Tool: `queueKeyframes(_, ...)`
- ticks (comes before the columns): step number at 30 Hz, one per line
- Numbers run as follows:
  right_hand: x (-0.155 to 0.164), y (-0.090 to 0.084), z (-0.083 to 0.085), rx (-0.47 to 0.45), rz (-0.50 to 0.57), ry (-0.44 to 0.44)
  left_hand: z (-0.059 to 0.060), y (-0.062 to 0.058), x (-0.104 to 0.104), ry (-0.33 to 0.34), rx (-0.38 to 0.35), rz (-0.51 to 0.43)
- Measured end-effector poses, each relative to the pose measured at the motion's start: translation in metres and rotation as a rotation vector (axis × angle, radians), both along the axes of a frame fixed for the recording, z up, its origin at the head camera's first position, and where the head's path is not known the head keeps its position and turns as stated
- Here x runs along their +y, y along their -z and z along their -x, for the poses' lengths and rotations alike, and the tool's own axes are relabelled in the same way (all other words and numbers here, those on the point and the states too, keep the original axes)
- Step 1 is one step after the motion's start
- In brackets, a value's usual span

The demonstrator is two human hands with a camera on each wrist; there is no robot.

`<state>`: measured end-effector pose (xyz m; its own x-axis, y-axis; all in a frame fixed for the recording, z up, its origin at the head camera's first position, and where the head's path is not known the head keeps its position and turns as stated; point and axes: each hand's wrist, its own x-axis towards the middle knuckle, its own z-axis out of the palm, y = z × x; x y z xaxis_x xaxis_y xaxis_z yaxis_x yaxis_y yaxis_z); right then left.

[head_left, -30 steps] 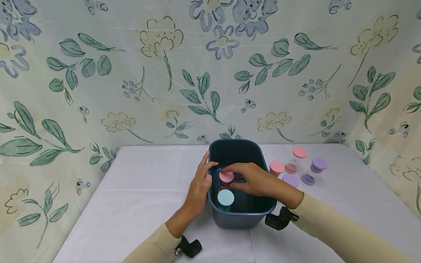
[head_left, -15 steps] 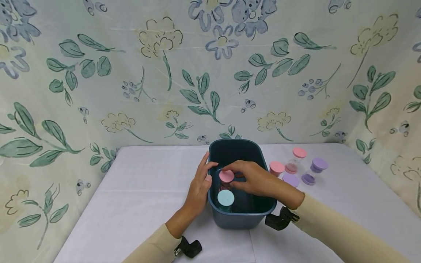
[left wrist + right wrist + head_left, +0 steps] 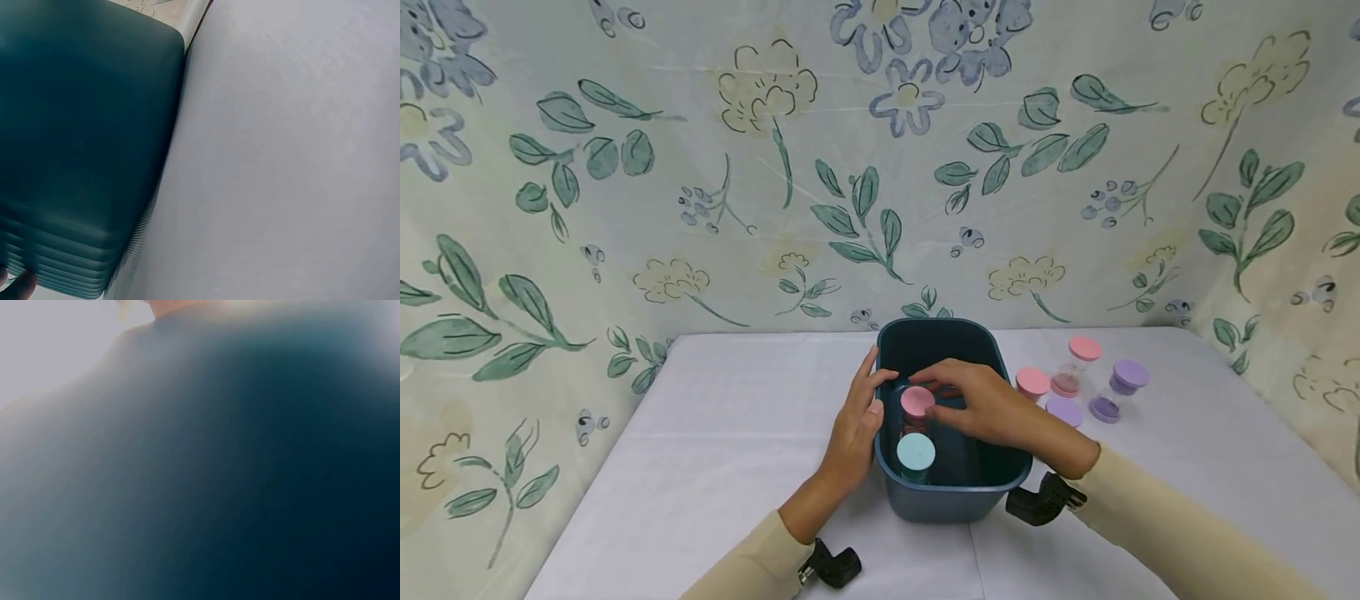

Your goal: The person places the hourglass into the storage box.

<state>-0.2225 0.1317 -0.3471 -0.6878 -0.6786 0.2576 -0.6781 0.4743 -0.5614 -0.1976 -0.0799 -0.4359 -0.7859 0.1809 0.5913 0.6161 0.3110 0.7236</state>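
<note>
A dark teal bin (image 3: 955,327) stands on the white table (image 3: 737,433). Inside it, at the left, stand a pink-capped sand timer (image 3: 917,402) and, nearer me, a light-blue-capped one (image 3: 916,452). My right hand (image 3: 985,408) reaches into the bin, its curled fingers and thumb round the pink cap's far and right side. My left hand (image 3: 856,417) lies flat against the bin's outer left wall, fingers straight, one finger over the rim. The left wrist view shows the bin wall (image 3: 81,125) up close. The right wrist view is a teal blur.
To the right of the bin stand two pink-capped timers (image 3: 1032,382) (image 3: 1075,362) and two purple ones (image 3: 1120,383) (image 3: 1063,410). A flowered cloth backdrop (image 3: 865,167) rises behind the table and on both sides. Bare tabletop lies left of the bin.
My right hand has shifted slightly up and to the right inside the bin, still at the pink cap. The left hand and the bin have stayed put.
</note>
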Motion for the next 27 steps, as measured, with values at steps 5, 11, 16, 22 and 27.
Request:
queueKeyframes(5,0.003,0.000,0.002,0.009,0.066,0.001,0.000,0.000,0.000,0.003,-0.006,-0.005)
queueKeyframes(11,0.007,0.000,0.002,0.014,0.170,-0.030,0.000,-0.001,0.001,-0.001,-0.016,0.000)
queueKeyframes(16,0.010,0.001,0.002,0.011,0.219,-0.054,-0.002,0.000,0.001,-0.007,-0.034,0.002)
queueKeyframes(22,0.011,-0.002,-0.002,-0.010,0.245,-0.051,-0.001,0.001,0.001,-0.006,-0.035,0.002)
queueKeyframes(27,0.015,-0.005,-0.007,-0.031,0.252,-0.038,0.001,0.002,0.001,0.000,-0.032,-0.003)
